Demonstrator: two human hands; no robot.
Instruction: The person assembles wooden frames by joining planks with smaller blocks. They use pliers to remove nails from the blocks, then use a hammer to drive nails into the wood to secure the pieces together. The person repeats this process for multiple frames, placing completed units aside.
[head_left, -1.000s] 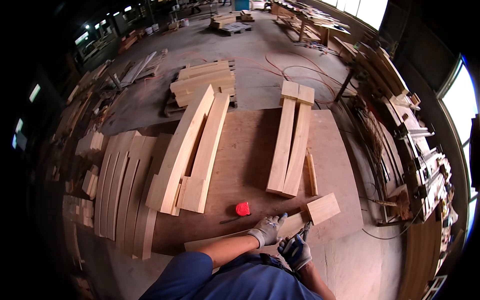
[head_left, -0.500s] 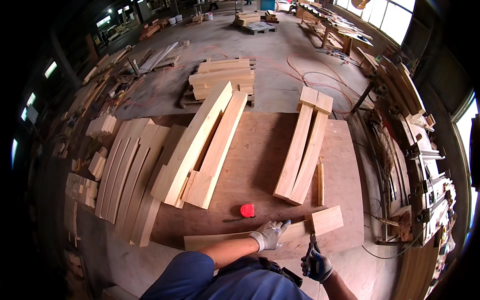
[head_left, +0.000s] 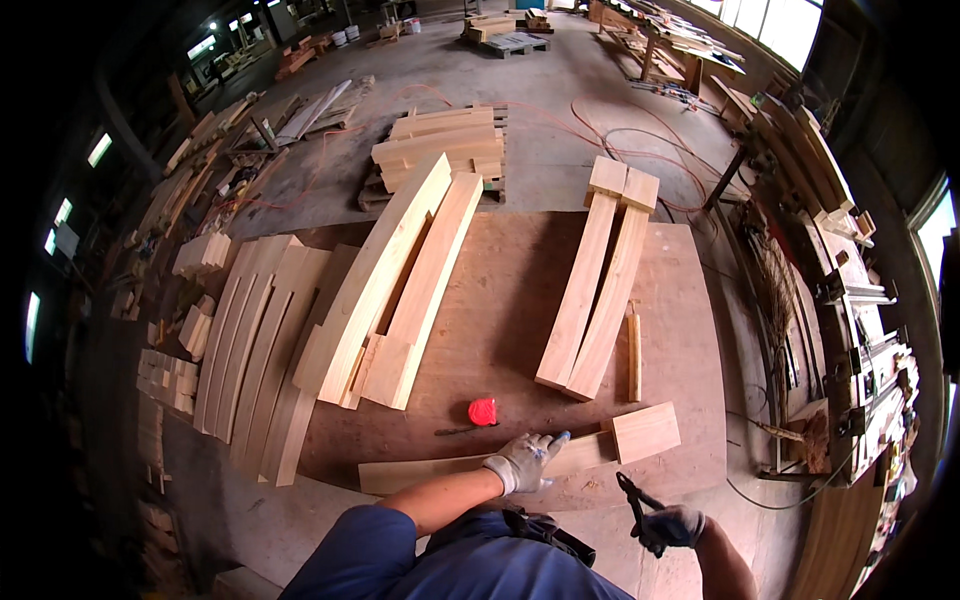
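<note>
My left hand, in a whitish work glove, lies with its fingers stretched out on a pale wooden beam at the near edge of the board. A wider wooden block end forms the beam's right part. Off to the right, my gloved right hand is closed round black pliers. Their head points up and left, apart from the wood. Beyond my left hand sits a red tape measure, with a thin dark tool beside it.
Two long timbers lie at the centre left of the brown board. A jointed pair of beams and a thin strip lie right. More timbers line the left. Stacked wood stands beyond; hoses cross the floor.
My right hand has drawn the pliers away from the beam's joint, to the right and nearer me. The left hand stays on the beam. The whole view has shifted slightly.
</note>
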